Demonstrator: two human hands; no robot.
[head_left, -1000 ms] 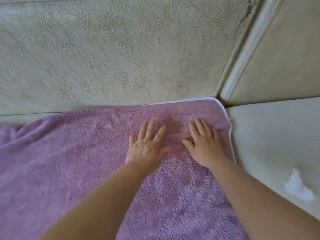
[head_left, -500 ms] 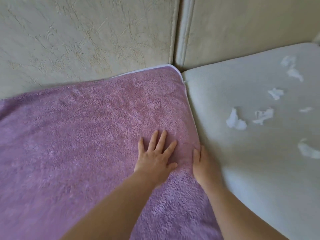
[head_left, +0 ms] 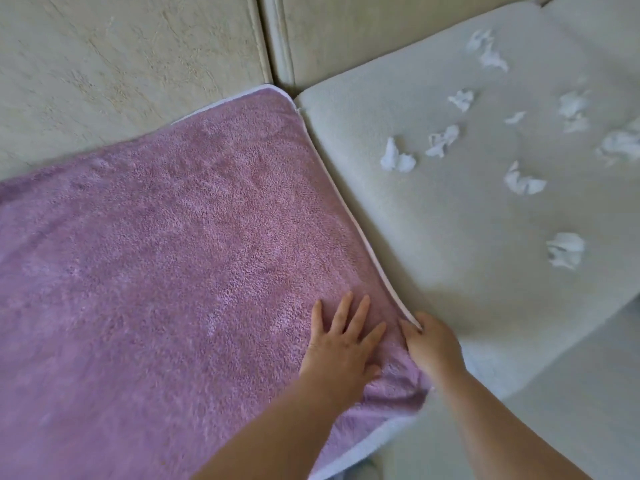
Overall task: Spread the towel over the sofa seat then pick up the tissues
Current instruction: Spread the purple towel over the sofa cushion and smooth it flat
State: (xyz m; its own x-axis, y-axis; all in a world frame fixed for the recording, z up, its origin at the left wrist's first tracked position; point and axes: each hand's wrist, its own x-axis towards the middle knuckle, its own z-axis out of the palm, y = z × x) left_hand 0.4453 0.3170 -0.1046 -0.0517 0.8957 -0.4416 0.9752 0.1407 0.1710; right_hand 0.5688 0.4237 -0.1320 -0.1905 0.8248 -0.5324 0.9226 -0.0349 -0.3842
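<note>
Sofa point(head_left: 138, 64): towel point(head_left: 173, 254) spread flat, left side. Left hand point(head_left: 341, 344) splayed, pressing; right hand point(head_left: 433, 348) pinching towel edge. Spreading looks nearly done. Tissues point(head_left: 523, 181) scattered on next cushion point(head_left: 450, 271); next, release, reach right.

Cracked cream backrest point(head_left: 121, 64) top L, smoother back cushion point(head_left: 381, 29) top ctr

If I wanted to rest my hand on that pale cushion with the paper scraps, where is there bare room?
The near half of the pale cushion is bare, between the edge of the purple towel, the right hand and the nearest tissue. Also its back-left corner. Farther right, tissues crowd it.
</note>
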